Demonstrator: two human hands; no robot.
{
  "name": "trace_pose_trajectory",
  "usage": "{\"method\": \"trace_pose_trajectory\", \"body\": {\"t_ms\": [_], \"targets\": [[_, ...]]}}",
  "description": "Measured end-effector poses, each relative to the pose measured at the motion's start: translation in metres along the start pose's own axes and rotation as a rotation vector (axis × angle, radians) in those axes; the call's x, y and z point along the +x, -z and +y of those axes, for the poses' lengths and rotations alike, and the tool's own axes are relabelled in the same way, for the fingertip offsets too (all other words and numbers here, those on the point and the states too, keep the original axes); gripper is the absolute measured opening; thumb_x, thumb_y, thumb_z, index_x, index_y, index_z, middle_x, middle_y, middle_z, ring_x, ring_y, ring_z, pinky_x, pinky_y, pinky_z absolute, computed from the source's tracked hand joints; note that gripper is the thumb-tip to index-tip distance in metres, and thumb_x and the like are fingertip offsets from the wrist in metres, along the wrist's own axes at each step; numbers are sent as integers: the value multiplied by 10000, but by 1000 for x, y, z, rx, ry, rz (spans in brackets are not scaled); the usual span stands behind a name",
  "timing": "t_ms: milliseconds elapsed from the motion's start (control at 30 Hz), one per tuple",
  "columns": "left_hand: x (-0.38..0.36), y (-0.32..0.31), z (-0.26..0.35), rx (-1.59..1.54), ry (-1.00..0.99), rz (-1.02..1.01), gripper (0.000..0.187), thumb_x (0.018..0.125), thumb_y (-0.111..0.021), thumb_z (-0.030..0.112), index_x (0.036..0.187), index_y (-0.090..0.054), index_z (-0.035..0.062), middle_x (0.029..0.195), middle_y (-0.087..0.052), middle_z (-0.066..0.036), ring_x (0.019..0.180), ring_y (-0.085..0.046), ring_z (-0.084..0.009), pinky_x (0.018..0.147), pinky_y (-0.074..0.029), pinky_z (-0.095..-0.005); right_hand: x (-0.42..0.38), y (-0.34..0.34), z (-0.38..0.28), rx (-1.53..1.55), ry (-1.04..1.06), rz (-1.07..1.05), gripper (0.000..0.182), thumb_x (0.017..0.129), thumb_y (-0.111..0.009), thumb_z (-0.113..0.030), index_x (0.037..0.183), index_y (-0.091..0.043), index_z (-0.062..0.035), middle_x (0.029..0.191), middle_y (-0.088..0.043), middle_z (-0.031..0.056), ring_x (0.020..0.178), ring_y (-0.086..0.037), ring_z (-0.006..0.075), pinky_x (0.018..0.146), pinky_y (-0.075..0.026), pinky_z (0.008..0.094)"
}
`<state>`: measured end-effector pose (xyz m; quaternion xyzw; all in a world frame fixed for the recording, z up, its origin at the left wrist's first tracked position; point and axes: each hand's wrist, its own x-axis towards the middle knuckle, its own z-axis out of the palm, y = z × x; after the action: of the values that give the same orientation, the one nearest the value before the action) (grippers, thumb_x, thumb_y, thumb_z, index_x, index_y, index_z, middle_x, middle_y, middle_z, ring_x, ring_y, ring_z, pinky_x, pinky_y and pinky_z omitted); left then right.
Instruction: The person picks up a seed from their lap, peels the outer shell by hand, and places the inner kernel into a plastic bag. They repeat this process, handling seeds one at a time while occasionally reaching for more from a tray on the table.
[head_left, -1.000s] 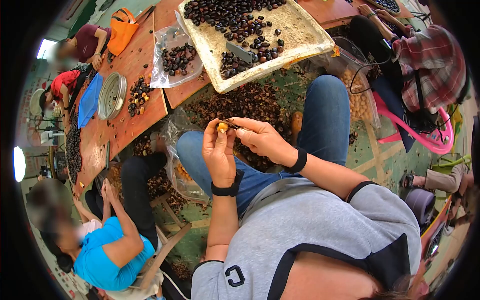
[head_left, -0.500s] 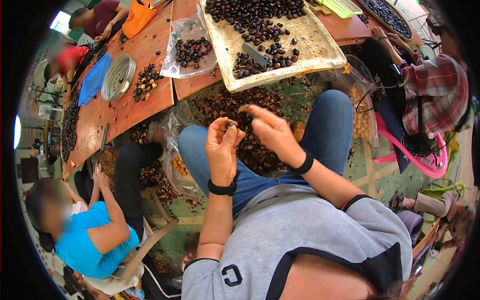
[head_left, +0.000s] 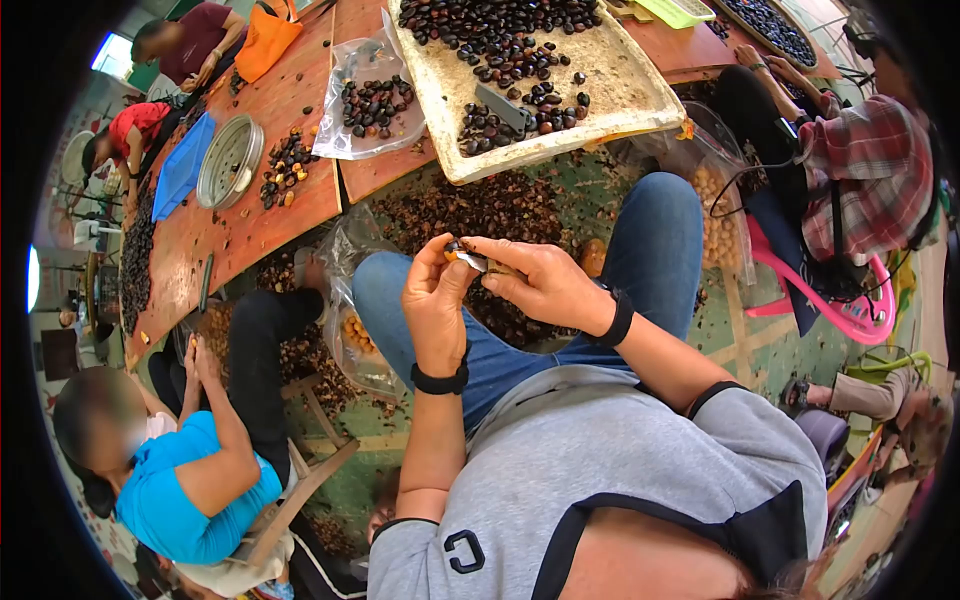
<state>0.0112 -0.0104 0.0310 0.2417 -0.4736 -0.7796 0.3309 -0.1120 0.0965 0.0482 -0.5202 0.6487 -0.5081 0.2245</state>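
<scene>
My left hand [head_left: 436,315] pinches a dark-shelled nut [head_left: 453,249] that looks like a chestnut, with a yellowish patch showing. My right hand [head_left: 548,285] is closed around a small knife [head_left: 472,262]; its silvery blade meets the nut, while the handle is mostly hidden by the fingers. Both hands are close together above my lap. Beyond them, a worn, pale tray [head_left: 625,90] carries many dark nuts [head_left: 500,35] and a flat grey tool [head_left: 501,106].
Shell scraps [head_left: 470,215] cover the floor between my knees. A clear bag [head_left: 350,140] of nuts, a metal strainer [head_left: 231,162] and a blue tray [head_left: 183,168] occupy the wooden table [head_left: 290,235]. A person in blue [head_left: 205,480] sits at left, another in plaid [head_left: 870,170] at right.
My right hand has come left and slightly down to my left hand. The knife blade now shows against the nut; my left hand keeps its pinch.
</scene>
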Motion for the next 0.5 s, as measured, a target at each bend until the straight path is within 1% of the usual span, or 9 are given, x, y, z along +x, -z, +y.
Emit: {"method": "trace_pose_trajectory", "body": {"t_ms": [67, 200, 267, 500], "targets": [[0, -1, 0, 0, 6, 9, 322, 911, -631, 90, 1211, -548, 8, 976, -571, -15, 892, -588, -99, 816, -529, -250, -1, -3, 1, -6, 10, 42, 453, 852, -637, -93, 1293, -547, -39, 990, -671, 155, 826, -670, 241, 706, -520, 328], [-1, -2, 0, 4, 4, 10, 316, 915, -627, 91, 1210, -551, 10, 968, -575, -14, 885, -584, -92, 798, -520, -238, -3, -12, 3, 15, 5, 75, 440, 861, -626, -73, 1292, -547, -35, 1050, -666, 163, 884, -673, 246, 740, -525, 319], [-1, -3, 0, 23, -7, 28, 304, 922, -617, 88, 1209, -553, 10, 974, -581, -13, 881, -583, -87, 786, -513, -230, -4, -20, 5, 69, -5, 163, 388, 886, -610, -171, 1265, -577, -95, 1102, -659, 146, 933, -658, 306, 761, -533, 357], [1, 3, -4, 72, -26, 33, 288, 927, -601, 69, 1205, -555, 9, 1017, -604, -29, 898, -584, -86, 784, -505, -220, -3, -25, 4, 102, -15, 193, 382, 905, -591, -166, 1281, -566, -105, 1088, -663, 145, 926, -663, 298, 752, -532, 341]]}}
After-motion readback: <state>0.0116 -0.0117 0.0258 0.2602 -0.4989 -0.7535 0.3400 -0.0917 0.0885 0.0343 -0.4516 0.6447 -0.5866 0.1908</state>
